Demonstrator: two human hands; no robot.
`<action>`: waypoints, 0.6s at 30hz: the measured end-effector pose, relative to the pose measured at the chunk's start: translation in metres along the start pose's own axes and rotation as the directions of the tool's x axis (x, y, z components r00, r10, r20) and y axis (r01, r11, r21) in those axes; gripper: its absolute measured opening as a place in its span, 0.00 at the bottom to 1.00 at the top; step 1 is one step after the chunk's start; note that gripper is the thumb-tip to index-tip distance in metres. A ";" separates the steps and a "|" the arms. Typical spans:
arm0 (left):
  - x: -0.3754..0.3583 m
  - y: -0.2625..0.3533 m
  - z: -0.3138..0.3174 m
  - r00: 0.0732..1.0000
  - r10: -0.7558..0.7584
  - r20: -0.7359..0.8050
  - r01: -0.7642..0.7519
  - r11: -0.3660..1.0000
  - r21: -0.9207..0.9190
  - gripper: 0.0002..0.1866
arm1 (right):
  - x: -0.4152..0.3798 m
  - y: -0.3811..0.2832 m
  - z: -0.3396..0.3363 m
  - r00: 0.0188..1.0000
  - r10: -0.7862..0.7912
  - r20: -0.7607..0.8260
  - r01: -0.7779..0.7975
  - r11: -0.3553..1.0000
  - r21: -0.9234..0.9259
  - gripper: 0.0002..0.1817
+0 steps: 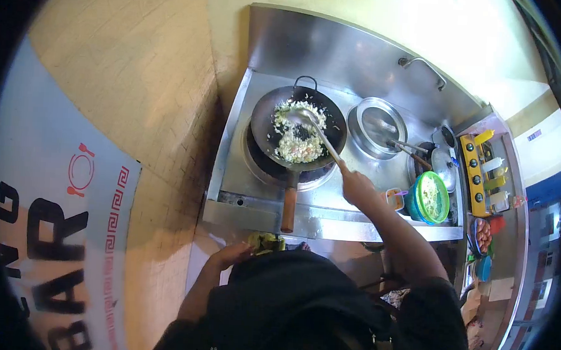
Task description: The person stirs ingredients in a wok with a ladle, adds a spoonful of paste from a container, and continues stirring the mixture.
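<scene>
My right hand (359, 187) is closed round the handle of a long metal ladle (323, 139). The ladle's bowl rests among the white, crumbly, rice-like food (299, 147) in a dark wok (265, 121). That wok sits over a burner, its wooden handle (288, 210) pointing towards me and untouched by either hand. Below the stove's front edge, my left hand (232, 254) has its fingers against a yellow-green cloth (266, 242) and appears to grip it; its fingertips are partly hidden.
Right of the wok stands a round metal pot (357, 129) with a utensil across it. Farther right are a green-rimmed basket (443, 198), a lidded pot (444, 164) and a yellow rack (472, 174) beside squeeze bottles. A faucet (426, 64) juts from the steel backsplash (336, 52).
</scene>
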State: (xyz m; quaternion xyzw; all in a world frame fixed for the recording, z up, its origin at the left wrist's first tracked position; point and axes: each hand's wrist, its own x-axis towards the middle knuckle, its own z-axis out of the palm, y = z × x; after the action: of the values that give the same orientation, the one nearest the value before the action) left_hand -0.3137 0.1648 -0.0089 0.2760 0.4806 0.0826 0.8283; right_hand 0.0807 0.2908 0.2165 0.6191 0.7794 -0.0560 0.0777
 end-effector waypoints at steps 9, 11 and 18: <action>-0.036 -0.006 0.007 0.994 0.037 -0.103 -0.055 0.984 -0.172 0.26 | -0.047 0.008 -0.031 0.979 0.070 0.192 -0.021 0.969 -0.248 0.37; -0.030 0.038 0.023 0.992 0.118 -0.042 -0.122 0.983 -0.133 0.25 | -0.031 0.031 -0.037 0.992 0.029 0.124 -0.030 1.000 0.005 0.34; 0.020 0.141 0.094 0.907 0.348 0.236 -0.245 0.893 -0.377 0.21 | -0.070 -0.007 -0.118 0.868 -0.006 0.497 -0.428 0.500 0.753 0.32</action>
State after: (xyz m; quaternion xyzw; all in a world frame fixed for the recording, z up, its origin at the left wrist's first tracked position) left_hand -0.2058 0.2546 0.0876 0.2093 0.2807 0.2482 0.9032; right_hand 0.0834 0.2438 0.3456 0.6414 0.5295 -0.5527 -0.0527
